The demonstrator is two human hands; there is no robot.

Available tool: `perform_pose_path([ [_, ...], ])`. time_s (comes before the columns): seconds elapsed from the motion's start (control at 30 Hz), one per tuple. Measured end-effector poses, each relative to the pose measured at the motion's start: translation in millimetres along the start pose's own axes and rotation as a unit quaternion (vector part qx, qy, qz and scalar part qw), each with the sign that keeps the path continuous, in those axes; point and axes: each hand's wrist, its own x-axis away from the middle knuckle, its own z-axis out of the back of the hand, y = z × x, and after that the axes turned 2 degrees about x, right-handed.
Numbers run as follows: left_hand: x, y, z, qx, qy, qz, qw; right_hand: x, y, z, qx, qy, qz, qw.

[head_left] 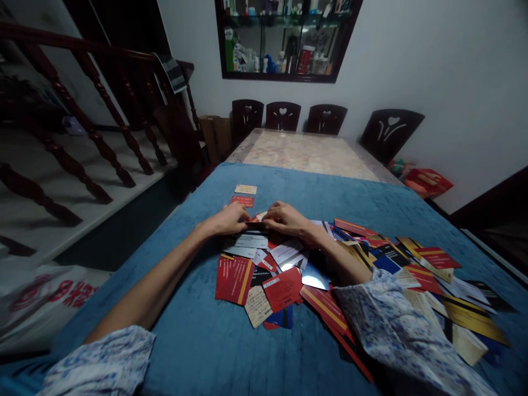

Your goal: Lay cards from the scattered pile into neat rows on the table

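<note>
While both forearms rest over the blue cloth [185,324], the left hand [230,219] and right hand [286,219] meet near the middle of the desk [305,149], seen from the head view. Between them: a thin card [256,223], dark edge facing the wearer. Left hand — fingers curled, nearly closed, fingertips pinching the card's left end. Right hand — also bent nearly closed, thumb and fingers on its right end. Exact finger contact too small to tell.

Just beyond the left hand lies a red card [243,201], with a cream card [246,190] behind it, both flat on the cloth. Just on the near side of the hands, a pale grey card [251,240] tops a loose overlapping heap. Nearer still: a dark red card with a gold stripe [236,279], a bright red card [284,289], a beige card [258,306] covered in small print, and a shiny blue card [315,276]. More cards spread right, past the right forearm, including a gold card [474,318].

Cloth covers the near part of the desk; far end shows bare stone pattern. Dark chairs [282,115] line that end, below a glass-front cabinet [284,41].
</note>
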Motion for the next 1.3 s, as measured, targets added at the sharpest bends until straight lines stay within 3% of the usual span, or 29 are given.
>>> perform_pose_path([
  [0.33, -5, -9, -5.9, 0.070, 0.068, -0.030, 0.995, 1, 0, -4, -0.084, 0.041, -0.043, 0.995],
  [0.5, -7, -11, -8.4, 0.107, 0.112, -0.004, 0.988, 1, 4, -9, -0.051, 0.039, -0.077, 0.995],
  [1.03, -7, -13, -11.0, 0.225, 0.119, 0.076, 0.964, 1, 8, -15, -0.043, 0.076, -0.113, 0.990],
  [1.3, -7, -10, -13.8, 0.307, 0.119, 0.086, 0.940, 3, 6, -12, -0.114, 0.096, -0.115, 0.982],
])
